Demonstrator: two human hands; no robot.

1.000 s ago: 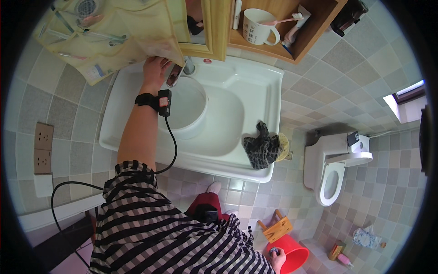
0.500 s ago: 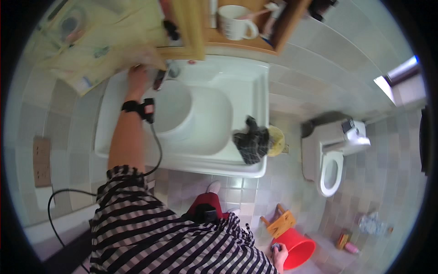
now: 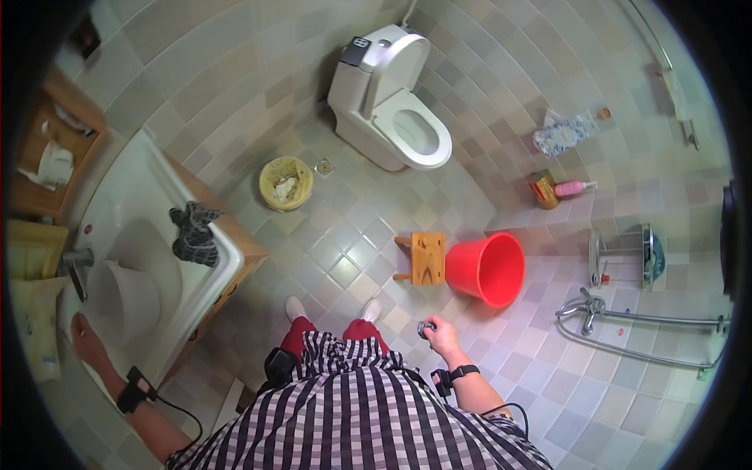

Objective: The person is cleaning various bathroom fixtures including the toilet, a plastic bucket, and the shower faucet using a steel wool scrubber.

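Right hand [image 3: 444, 337], in the head view, is closed around a small dark-and-pale object [image 3: 427, 329] above the tiled floor [image 3: 345, 270], apart from the red bucket [image 3: 460, 270]; a slack grip could drop it. Left hand [image 3: 90, 345] lies just beside the white bucket [image 3: 142, 301], which stands in the sink [image 3: 141, 168]; a sideways knock might tip it. Near the curved rim, I cannot tell whether those fingers are spread or touching anything.

The right hand [image 3: 443, 338] partly covers a dark object [image 3: 424, 328] too small to make out.
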